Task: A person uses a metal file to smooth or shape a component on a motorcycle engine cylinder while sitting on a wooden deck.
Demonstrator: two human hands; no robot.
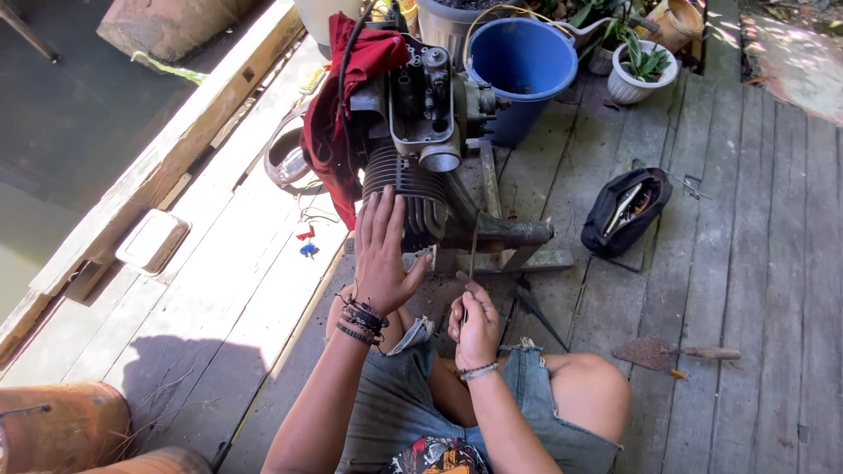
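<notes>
Denim-clad knees sit lowest in frame, above them the right hand (475, 329) pinching a thin rod (472, 250) and the left hand (382, 254) spread flat by the centre-frame engine (421, 149), whose fins could scrape fingers if the rod slips.

A small grey engine (421, 158) with a finned cylinder is propped on a weathered wooden deck, its top partly draped with a red cloth. A thin metal rod (472, 250) is held nearly upright just beside its lower casing.
</notes>
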